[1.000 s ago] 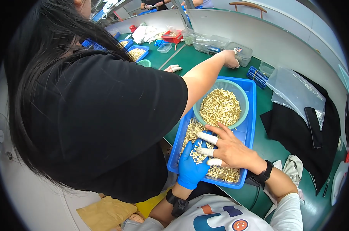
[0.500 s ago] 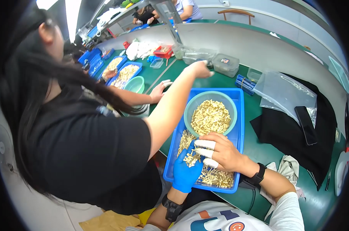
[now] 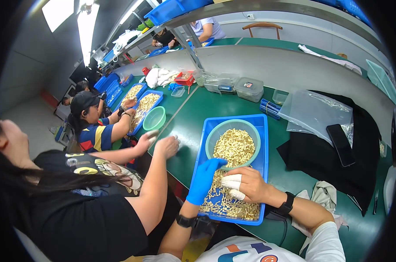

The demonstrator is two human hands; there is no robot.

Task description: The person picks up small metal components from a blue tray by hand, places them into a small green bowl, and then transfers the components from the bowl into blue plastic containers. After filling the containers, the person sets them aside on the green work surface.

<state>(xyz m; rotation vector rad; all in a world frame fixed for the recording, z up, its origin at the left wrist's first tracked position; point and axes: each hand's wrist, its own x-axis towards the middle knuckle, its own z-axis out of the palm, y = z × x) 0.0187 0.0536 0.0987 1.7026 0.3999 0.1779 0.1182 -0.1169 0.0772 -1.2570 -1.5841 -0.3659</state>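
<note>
Small gold-coloured metal pieces (image 3: 233,205) lie loose in a blue tray (image 3: 262,153), and more fill a pale green bowl (image 3: 255,131) at the tray's far end. My left hand (image 3: 203,181), in a blue glove, is over the tray's left side. Its fingers stretch towards the bowl's near rim, and no pieces show on it. My right hand (image 3: 248,185), with white finger cots, is over the tray just nearer than the bowl. Its fingers curl down and inward; what they hold, if anything, is hidden.
A co-worker in black (image 3: 84,205) sits close on my left, hands over the green table (image 3: 185,126). An empty green bowl (image 3: 154,118) stands beyond them. To my right lie black cloth (image 3: 311,157), a phone (image 3: 340,145) and a plastic bag (image 3: 311,109). Behind the tray is a clear box (image 3: 249,89).
My left hand has turned from palm up with pieces on it to fingers stretched towards the bowl. The co-worker's arm has drawn back from across the table. My view has shifted.
</note>
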